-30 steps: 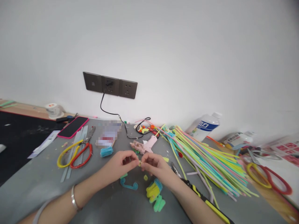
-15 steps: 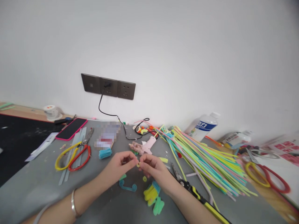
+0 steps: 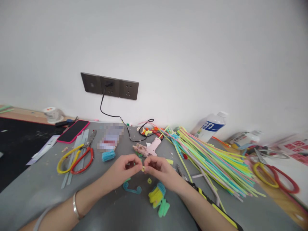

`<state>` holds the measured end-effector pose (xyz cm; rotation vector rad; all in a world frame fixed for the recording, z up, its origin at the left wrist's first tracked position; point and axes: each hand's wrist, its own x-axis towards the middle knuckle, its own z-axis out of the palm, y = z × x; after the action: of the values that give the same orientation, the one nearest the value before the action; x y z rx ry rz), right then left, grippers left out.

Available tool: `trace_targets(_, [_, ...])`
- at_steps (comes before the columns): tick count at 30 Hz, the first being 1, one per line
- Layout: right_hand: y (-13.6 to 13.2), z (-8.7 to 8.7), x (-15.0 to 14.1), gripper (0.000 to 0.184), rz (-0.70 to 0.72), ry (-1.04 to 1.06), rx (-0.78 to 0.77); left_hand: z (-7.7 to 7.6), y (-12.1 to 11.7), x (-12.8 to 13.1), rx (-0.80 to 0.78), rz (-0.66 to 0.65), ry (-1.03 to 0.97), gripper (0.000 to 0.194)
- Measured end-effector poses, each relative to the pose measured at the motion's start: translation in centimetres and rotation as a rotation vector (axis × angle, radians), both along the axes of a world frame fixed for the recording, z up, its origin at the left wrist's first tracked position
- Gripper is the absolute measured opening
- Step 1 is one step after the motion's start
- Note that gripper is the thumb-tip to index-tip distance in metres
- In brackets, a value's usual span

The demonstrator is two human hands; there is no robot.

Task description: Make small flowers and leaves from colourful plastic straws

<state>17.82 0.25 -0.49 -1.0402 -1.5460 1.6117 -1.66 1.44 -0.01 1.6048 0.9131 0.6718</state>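
My left hand [image 3: 127,168] and my right hand [image 3: 158,170] meet at the fingertips over the grey mat, pinching a small yellow pipe cleaner coil [image 3: 143,168] between them. Most of the coil is covered by fingers. Just below lies another little yellow coil [image 3: 149,181]. A blue pipe cleaner with curled ends [image 3: 132,189] rests under my left hand. Beneath my right hand sit a yellow and blue bent pipe cleaner bundle [image 3: 156,196] and a green bent piece [image 3: 164,208].
A pink glue gun [image 3: 151,148] lies behind my hands, its black cord running to a wall socket [image 3: 110,86]. Long pipe cleaners [image 3: 211,157] spread to the right, near a white bottle [image 3: 211,126]. Red-and-yellow scissors [image 3: 83,157], a phone [image 3: 73,131] and yellow-black pliers [image 3: 211,207] lie around.
Both hands stay together at the small coil, with only slight finger movement. The whole view has shifted a little; the things on the mat keep their places.
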Motion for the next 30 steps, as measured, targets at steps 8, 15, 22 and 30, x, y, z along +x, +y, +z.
trace_targets(8, [-0.3, 1.4, 0.6, 0.011, 0.080, -0.400, 0.182, -0.3, -0.8, 0.5, 0.067, 0.012, 0.147, 0.016])
trace_targets(15, [-0.9, 2.4, 0.7, 0.008, 0.125, -0.519, 0.296, -0.5, -1.1, 0.8, 0.001, -0.006, 0.153, 0.015])
trace_targets(22, [-1.1, 2.2, 0.1, 0.015, 0.077, -0.637, 0.439, -0.8, -0.9, 0.6, 0.004, -0.016, 0.181, 0.016])
trace_targets(30, [-0.5, 0.3, -0.2, 0.009, -0.108, -0.458, 0.342, -0.3, -0.3, 0.3, 0.088, 0.020, 0.199, 0.020])
